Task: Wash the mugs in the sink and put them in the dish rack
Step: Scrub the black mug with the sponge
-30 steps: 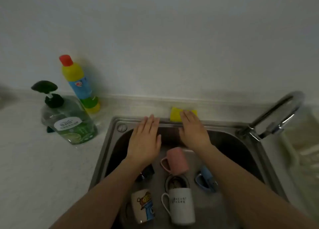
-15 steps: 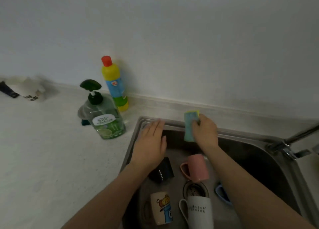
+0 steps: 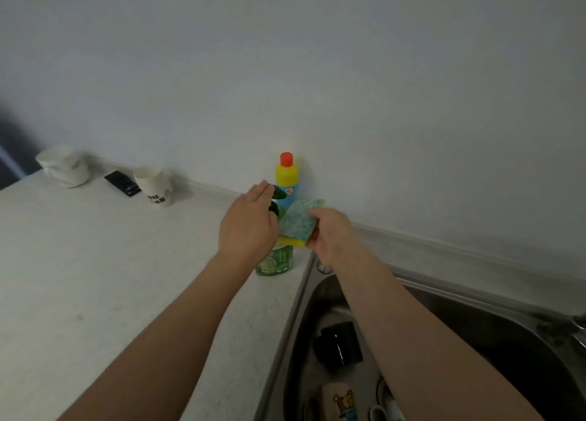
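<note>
My right hand (image 3: 333,236) grips a sponge (image 3: 299,222), green scouring side up, yellow underneath, held beside the green soap pump bottle (image 3: 276,259) on the counter. My left hand (image 3: 250,220) is flat with straight fingers over the pump head of that bottle, covering most of it. In the steel sink (image 3: 304,309) at lower right lie a black mug (image 3: 337,346) on its side and a cream mug with a cartoon print (image 3: 341,401); a white mug's handle (image 3: 379,412) shows at the bottom edge. My right forearm hides the other mugs.
A yellow and blue bottle with a red cap (image 3: 287,179) stands against the wall behind the soap. Far left on the counter are white paper cups (image 3: 155,186), a white bowl stack (image 3: 65,170) and a black remote (image 3: 123,183). The tap base (image 3: 577,328) is at the right edge.
The view swung left. My right hand carried the sponge from the sink's back rim over to the soap bottle. My left hand left the sink rim and came over the pump head.
</note>
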The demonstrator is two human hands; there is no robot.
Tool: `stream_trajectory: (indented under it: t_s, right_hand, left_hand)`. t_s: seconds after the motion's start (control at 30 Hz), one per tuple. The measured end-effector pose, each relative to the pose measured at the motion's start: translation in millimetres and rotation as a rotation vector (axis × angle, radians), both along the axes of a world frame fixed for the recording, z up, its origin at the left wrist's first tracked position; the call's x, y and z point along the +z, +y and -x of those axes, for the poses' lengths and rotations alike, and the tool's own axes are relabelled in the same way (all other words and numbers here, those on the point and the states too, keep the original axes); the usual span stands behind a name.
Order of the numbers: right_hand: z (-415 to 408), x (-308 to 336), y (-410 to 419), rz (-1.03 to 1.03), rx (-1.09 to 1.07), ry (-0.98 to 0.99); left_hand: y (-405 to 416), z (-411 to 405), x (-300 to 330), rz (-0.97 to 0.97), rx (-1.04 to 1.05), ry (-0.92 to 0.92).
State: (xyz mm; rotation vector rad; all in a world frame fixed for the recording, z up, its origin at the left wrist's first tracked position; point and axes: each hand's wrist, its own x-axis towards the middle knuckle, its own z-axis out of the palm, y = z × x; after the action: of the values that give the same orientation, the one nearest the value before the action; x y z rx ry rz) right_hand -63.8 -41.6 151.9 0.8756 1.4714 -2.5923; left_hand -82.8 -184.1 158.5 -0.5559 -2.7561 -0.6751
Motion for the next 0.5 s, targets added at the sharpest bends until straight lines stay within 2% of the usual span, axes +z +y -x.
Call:
stream_trajectory:
  t_s: [0.5]
  right_hand:
    - [-25.1,2.5,1.7,-0.059,-0.096,-0.004]
  left_hand:
    - [2.9,-10.0,0.1,0.04,-0.039,-0.105]
